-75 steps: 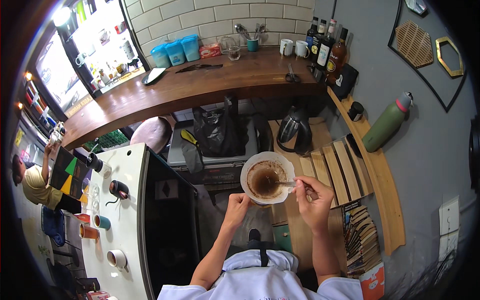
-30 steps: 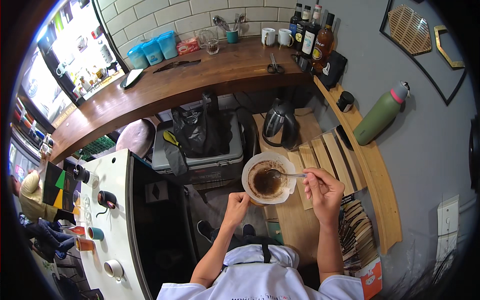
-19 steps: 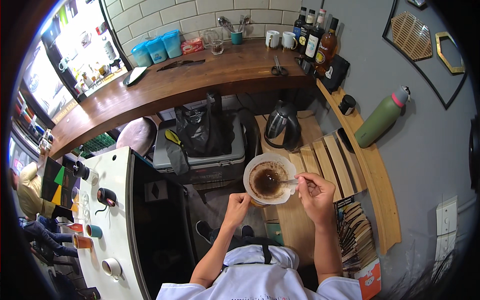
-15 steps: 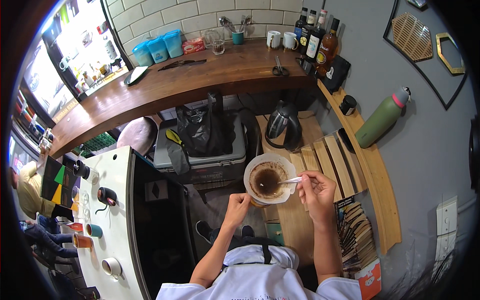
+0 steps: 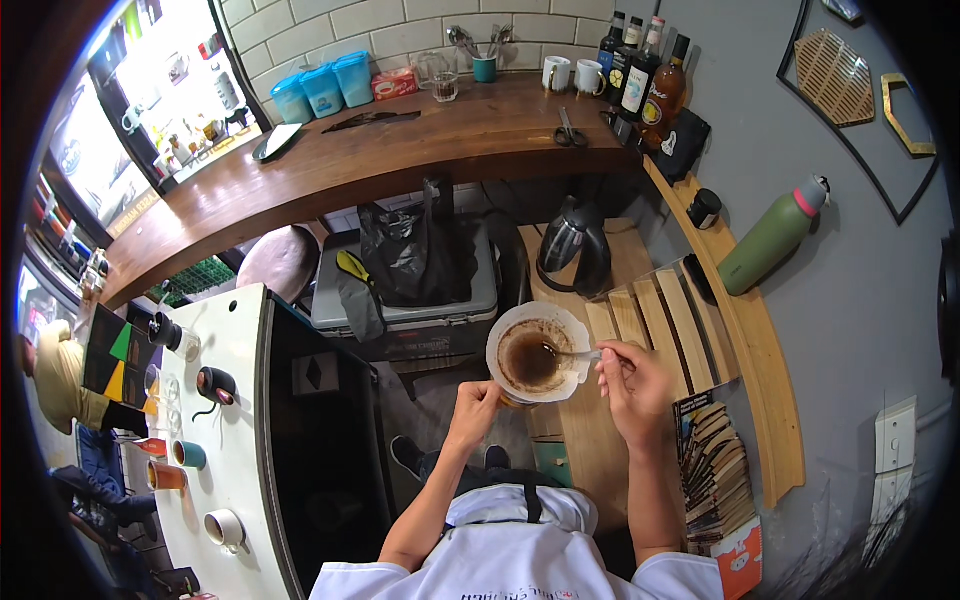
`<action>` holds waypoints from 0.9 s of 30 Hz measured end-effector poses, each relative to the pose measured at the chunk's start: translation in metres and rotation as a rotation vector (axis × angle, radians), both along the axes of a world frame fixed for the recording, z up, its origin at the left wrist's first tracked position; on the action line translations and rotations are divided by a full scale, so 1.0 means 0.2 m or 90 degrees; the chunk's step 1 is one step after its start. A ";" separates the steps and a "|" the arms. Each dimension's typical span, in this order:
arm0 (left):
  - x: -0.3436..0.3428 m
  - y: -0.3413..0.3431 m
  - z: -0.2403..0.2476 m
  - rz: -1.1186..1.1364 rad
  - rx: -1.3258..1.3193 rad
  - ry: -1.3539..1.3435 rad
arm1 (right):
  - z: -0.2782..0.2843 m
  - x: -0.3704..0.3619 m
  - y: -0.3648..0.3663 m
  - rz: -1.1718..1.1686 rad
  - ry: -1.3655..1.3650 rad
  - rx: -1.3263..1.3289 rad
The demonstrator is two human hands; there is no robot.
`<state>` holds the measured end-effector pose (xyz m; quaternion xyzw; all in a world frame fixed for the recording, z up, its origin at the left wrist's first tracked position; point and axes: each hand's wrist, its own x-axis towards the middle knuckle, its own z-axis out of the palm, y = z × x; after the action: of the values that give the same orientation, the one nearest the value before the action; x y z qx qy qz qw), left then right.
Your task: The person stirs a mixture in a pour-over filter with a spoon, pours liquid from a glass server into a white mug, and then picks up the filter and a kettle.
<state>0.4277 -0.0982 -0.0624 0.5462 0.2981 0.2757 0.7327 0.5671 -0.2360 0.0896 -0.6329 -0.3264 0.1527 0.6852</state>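
A white paper coffee filter [image 5: 571, 381] with a scalloped rim sits in front of me. Wet grounds cling to its inner wall, and brown liquid [image 5: 532, 360] pools in the middle. My left hand [image 5: 472, 412] is closed at the near left of the dripper under the filter; the part gripped is hidden by the fingers. Between the thumb and fingers of my right hand [image 5: 632, 385] is a spoon [image 5: 572, 353], entering over the filter's right side with its tip in the liquid. That hand is slightly blurred.
Beyond the filter stands a black kettle [image 5: 575, 250] on a wooden bench [image 5: 590, 440]. A grey cooler [image 5: 400, 320] carries a black plastic bag [image 5: 405, 255]. To the left, a white counter [image 5: 240, 400] bears cups and a grinder. A green bottle [image 5: 770, 245] rests on the right ledge.
The spoon's tip has moved left, nearer the filter's middle, and the handle's angle has shifted. My left hand keeps its grip. The surroundings have shifted slightly in view.
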 end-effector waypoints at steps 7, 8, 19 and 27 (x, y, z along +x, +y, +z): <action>-0.02 0.01 0.07 -0.009 0.012 0.025 | 0.01 -0.04 0.03 -0.023 -0.067 -0.049; -0.02 0.02 0.06 -0.002 0.016 0.015 | 0.00 -0.04 0.04 -0.065 -0.141 -0.039; -0.04 0.03 0.10 0.010 0.021 0.004 | -0.03 -0.02 0.07 -0.012 -0.182 -0.016; -0.01 0.09 0.14 0.011 0.036 0.020 | 0.04 0.04 0.17 -0.053 -0.210 0.016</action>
<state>0.4266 -0.0806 -0.0342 0.5685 0.3063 0.2813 0.7098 0.5744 -0.2015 0.0977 -0.6538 -0.4100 0.0140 0.6359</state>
